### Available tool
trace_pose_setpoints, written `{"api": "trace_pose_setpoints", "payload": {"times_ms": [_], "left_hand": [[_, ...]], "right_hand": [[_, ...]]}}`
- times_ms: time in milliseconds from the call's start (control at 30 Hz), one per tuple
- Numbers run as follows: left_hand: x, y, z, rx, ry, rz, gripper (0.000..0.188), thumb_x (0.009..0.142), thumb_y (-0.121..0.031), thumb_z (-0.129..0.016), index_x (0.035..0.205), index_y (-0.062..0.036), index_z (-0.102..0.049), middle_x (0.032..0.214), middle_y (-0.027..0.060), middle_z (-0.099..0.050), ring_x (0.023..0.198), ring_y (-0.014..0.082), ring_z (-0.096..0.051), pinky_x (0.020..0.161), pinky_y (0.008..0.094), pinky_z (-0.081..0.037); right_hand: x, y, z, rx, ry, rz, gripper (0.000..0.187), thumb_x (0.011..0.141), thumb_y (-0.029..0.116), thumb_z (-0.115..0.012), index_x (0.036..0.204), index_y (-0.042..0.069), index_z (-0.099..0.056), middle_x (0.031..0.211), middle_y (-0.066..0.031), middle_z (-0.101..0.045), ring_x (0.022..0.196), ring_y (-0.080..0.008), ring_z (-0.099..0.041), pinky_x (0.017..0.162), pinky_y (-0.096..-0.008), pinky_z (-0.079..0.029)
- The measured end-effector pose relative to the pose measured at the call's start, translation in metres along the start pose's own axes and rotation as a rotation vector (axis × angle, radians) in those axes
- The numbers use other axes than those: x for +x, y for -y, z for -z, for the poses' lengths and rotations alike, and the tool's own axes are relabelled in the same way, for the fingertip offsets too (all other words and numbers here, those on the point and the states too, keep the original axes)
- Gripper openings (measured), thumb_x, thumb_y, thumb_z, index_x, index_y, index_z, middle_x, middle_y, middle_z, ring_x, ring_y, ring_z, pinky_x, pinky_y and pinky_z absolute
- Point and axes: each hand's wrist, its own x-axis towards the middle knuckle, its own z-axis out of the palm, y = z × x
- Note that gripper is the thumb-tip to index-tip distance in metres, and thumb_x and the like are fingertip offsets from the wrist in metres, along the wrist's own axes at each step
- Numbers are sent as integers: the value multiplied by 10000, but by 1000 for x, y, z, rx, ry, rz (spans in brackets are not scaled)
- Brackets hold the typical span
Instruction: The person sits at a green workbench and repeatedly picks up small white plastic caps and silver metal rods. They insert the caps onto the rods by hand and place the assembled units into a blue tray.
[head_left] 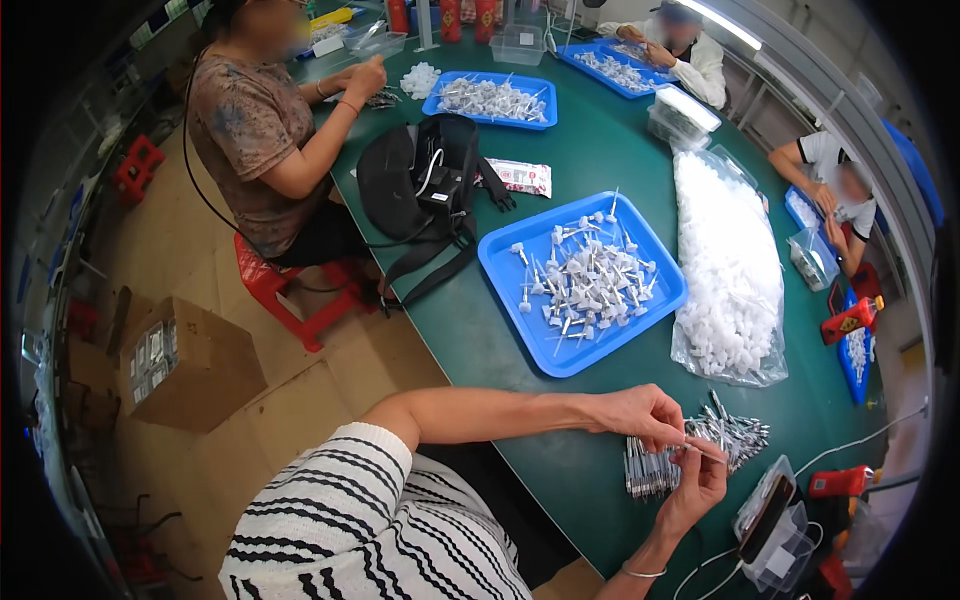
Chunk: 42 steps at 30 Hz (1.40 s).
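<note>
My left hand [645, 415] and my right hand [695, 487] meet above the table, fingertips pinched together. A small, thin piece is between them, too covered by the fingers to name. Below them lies a pile of slim metal rods [648, 472], some in a neat row and others heaped loosely to the right. Beyond my left hand, a blue tray [508, 280] holds many metal rods with white plastic caps [595, 280]. Right of this tray lies a large clear bag of loose white plastic caps [730, 280].
A black bag [390, 180] with straps lies by the table's left edge. A phone [768, 515] and clear containers [785, 560] sit right of my right hand, with white cables. Co-workers sit around the green table [450, 330]. A cardboard box [195, 365] stands on the floor.
</note>
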Motion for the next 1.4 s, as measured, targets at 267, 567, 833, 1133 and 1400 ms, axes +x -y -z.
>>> {"api": "trace_pose_setpoints", "payload": {"times_ms": [267,567,833,1133,1400], "left_hand": [[2,3,-1,23,16,1,213,884,-223,-660,917,-12,-662,800,27,-651,705,74,-602,639,222,-517],[4,-3,-1,67,-21,33,156,889,-142,-647,943,4,-664,813,46,-658,730,81,-611,660,220,-522],[4,-11,3,9,-190,86,155,896,-153,-638,930,-5,-667,891,72,-671,781,102,-633,719,228,-541],[5,-6,-3,-223,-103,184,280,912,-113,-610,1165,7,-594,1045,128,-659,907,154,-665,792,233,-560],[7,-5,-3,-307,-100,204,293,921,-90,-589,1192,20,-570,1033,141,-662,916,171,-669,806,233,-555]], "right_hand": [[-4,2,2,-29,-6,-6,82,879,-35,-588,956,-29,-617,911,-85,-618,717,-115,-556,648,-228,-468],[0,3,2,29,6,-76,83,880,-53,-579,950,-60,-622,921,-87,-634,778,-121,-615,720,-240,-518],[8,-1,21,194,-42,5,105,910,13,-587,983,-56,-619,967,-113,-641,818,-162,-652,750,-274,-556],[7,-4,14,227,-47,15,102,912,29,-594,983,-42,-608,952,-103,-640,855,-150,-641,782,-275,-554],[6,-4,15,202,-30,7,84,915,30,-593,972,-32,-599,935,-89,-645,848,-126,-633,796,-264,-527]]}}
